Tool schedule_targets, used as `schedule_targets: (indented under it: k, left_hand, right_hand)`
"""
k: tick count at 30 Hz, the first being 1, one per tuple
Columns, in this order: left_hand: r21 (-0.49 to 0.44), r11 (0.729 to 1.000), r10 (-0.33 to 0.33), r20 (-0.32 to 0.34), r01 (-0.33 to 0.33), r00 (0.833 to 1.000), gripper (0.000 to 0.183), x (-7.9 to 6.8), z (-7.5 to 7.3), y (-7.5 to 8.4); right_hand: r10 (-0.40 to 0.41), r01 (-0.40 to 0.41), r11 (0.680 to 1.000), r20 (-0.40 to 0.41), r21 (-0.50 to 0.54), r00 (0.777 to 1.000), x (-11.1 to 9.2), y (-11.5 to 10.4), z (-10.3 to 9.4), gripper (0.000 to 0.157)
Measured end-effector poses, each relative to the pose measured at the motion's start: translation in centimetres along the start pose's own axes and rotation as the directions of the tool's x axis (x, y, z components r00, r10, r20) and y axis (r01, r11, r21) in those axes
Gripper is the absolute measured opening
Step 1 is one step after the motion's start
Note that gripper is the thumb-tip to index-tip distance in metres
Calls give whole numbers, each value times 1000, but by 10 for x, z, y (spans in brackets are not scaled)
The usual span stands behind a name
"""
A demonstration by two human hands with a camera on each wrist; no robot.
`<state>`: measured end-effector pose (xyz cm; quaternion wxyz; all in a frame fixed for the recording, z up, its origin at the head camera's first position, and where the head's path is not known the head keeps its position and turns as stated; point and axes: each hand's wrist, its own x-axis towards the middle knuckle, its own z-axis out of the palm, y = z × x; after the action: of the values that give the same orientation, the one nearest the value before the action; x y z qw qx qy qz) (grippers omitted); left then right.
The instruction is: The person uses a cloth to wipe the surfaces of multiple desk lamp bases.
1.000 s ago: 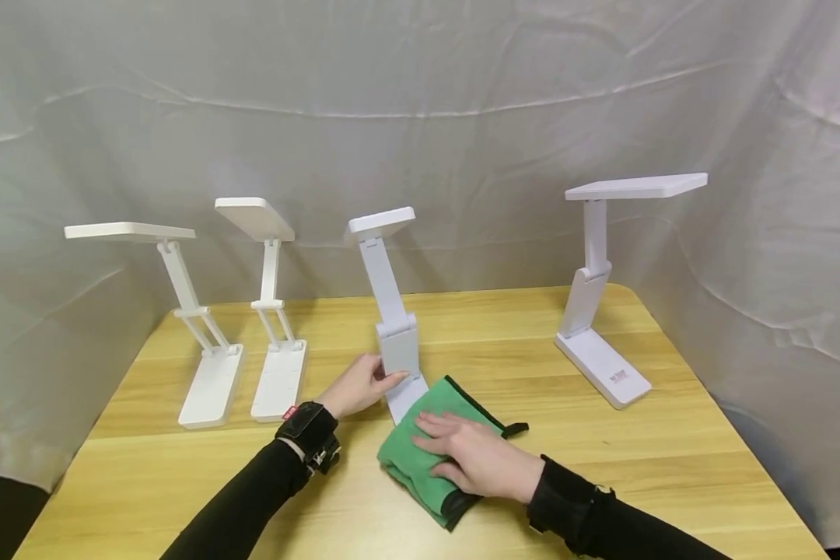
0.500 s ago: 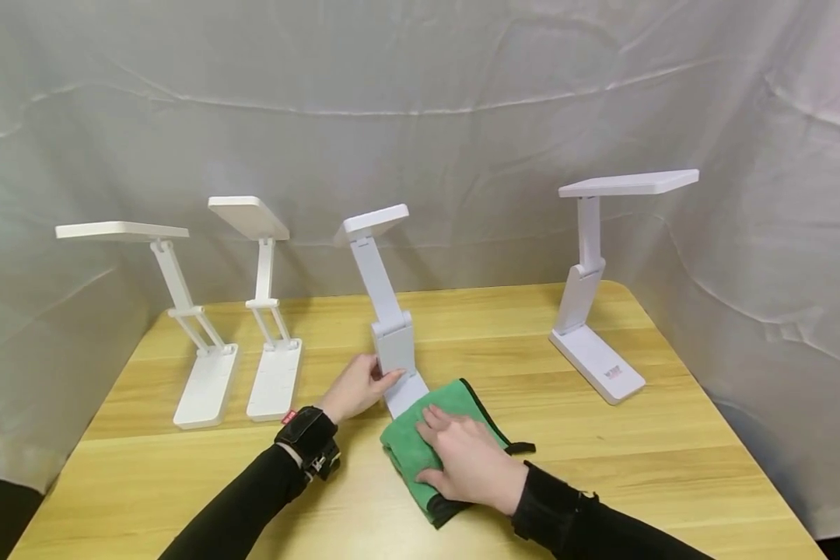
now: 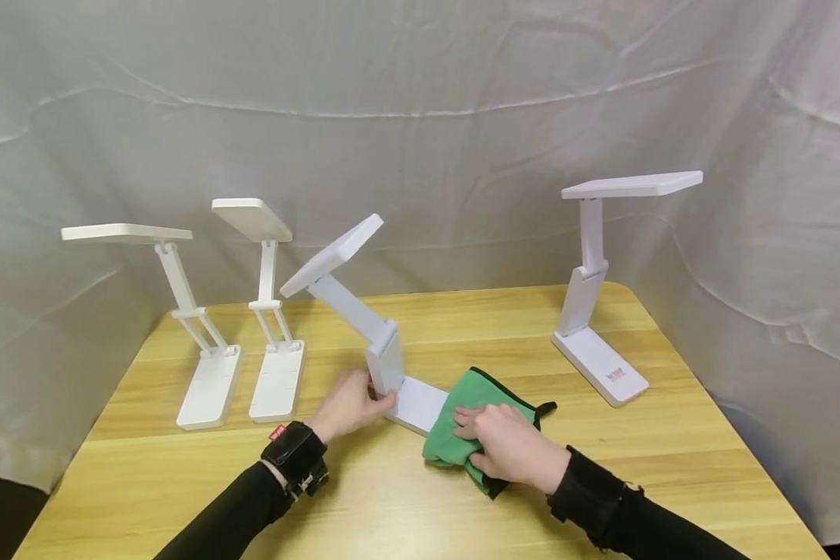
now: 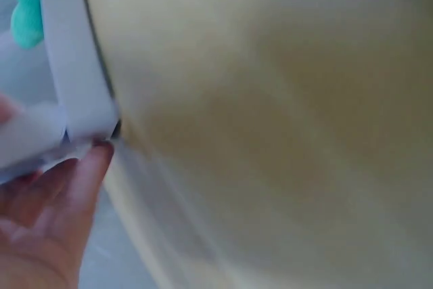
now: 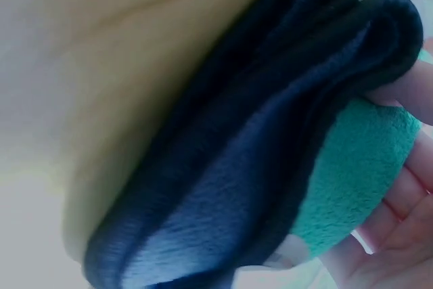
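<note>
A white folding desk lamp (image 3: 386,362) stands mid-table, turned so its base points right and its head leans left. My left hand (image 3: 346,406) grips the lamp's lower arm beside the base hinge, thumb on the near side. In the left wrist view, that hand (image 4: 51,228) has its fingers at the corner of the white lamp (image 4: 73,52). My right hand (image 3: 516,442) holds a folded green cloth (image 3: 488,391) with black edging over the base's right end. The right wrist view shows the cloth (image 5: 358,174) between my thumb and fingers.
Two more white lamps, an outer one (image 3: 210,387) and an inner one (image 3: 278,381), stand unfolded at the left. Another lamp (image 3: 600,365) stands at the right rear. A grey curtain (image 3: 434,171) hangs behind the wooden table (image 3: 364,505).
The held lamp has turned, its head swinging left and its base end swinging right. The right hand and cloth have moved right with the base end; the left hand has shifted slightly left.
</note>
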<state>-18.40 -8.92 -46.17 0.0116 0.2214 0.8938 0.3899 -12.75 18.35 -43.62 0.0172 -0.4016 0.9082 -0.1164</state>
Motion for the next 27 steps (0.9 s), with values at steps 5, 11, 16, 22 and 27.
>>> schedule_targets:
  k: [5,11,16,22,27]
  left_hand:
    - [-144,987,88,82,-76,993,56,13,-11,-1]
    - [-213,969,147,94,-124,985,42,22,-24,8]
    - [-168,978,137,67,-124,988,26,23,-28,8]
    - [-150,979,152,61,-141,986,23,24,-26,6]
    - [-158,981,124,62,-113,990,22,26,-25,7]
  right_hand:
    - [-10,10,1000,8,11,1000,5,8,-9,36]
    - [21,-22,1000,26,17,999,10,16,-9,39]
    - [15,-16,999,-7,-50,1000,24,9,5,45]
    - [11,-26,987,-93,-159,996,57,-10,19,48]
    - [-53,41,985,-67,-165,996,61,-16,19,41]
